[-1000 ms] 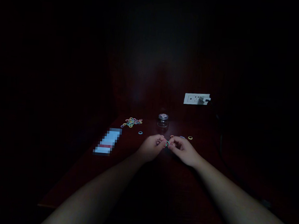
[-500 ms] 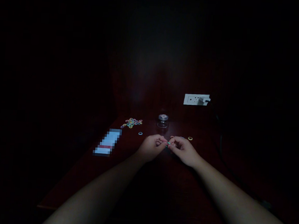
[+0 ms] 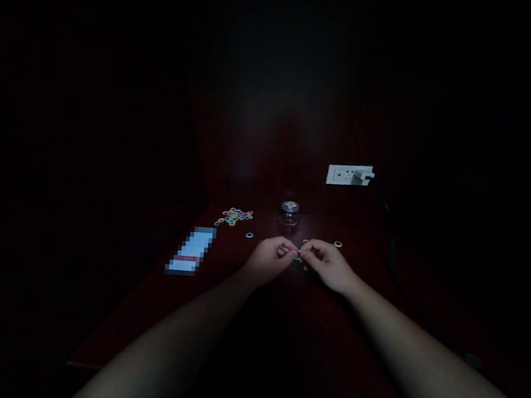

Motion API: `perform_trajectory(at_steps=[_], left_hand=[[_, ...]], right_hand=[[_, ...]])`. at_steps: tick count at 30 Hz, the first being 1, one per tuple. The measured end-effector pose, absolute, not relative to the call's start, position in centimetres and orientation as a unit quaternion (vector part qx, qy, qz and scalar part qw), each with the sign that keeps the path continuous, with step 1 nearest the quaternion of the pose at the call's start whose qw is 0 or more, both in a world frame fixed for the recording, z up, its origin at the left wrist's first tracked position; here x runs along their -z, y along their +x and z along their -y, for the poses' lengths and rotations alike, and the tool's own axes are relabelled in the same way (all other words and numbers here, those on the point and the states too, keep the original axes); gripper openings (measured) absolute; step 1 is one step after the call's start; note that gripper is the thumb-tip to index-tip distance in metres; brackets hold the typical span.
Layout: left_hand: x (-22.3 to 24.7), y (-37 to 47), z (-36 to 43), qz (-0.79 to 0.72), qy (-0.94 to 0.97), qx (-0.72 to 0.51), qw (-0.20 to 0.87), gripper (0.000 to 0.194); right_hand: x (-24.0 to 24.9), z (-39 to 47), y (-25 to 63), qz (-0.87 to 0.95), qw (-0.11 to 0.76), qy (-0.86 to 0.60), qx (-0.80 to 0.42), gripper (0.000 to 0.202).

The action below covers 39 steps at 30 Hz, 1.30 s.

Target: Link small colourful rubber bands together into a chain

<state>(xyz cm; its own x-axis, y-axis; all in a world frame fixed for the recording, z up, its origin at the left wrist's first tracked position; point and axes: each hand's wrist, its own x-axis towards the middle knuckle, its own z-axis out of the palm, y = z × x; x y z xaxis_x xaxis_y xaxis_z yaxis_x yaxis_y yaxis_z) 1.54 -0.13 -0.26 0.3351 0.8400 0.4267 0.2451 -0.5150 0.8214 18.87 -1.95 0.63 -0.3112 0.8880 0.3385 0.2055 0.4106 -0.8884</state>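
Two hands, one ring: my left hand [image 3: 270, 261] and right hand [image 3: 327, 265] pinch the green ring [image 3: 298, 255] between fingertips, just above the surface [image 3: 256, 321], nearer me than the jar [image 3: 289, 214].

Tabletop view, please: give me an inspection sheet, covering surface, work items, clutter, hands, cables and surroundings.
Surface: dark reddish table; spills, nothing seen, though much lies in shadow.
Work items: green ring between both hands' fingertips; ring pile at far left; blue ring and yellow ring lie loose; lidded clear jar stands upright beyond the hands.
Clutter: pixelated bright panel, left.
Hands: left hand and right hand both pinch the green ring.
Cables: dark cable runs down at right from a white plug.
Surroundings: wall socket behind; the rest is too dark to tell.
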Motion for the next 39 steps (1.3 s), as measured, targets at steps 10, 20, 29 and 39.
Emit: perform_trajectory(at_steps=[10,20,29,39], left_hand=[[-0.06,1.51,0.33,-0.364,0.748,-0.455,0.319,0.015],[-0.09,1.52,0.46,-0.343,0.745,-0.450,0.354,0.019],[0.02,1.44,0.30,-0.343,0.747,-0.444,0.356,0.021],[-0.10,1.16,0.33,-0.315,0.771,-0.412,0.371,0.016]], right_hand=[[-0.73,2.02,19.02,0.715,0.446,-0.376,-0.386,0.023],[-0.76,1.82,19.19,0.719,0.448,-0.369,-0.382,0.020],[-0.89,1.84,19.39,0.728,0.446,-0.369,-0.368,0.014],[-1.00,1.84,19.52,0.715,0.455,-0.342,-0.405,0.014]])
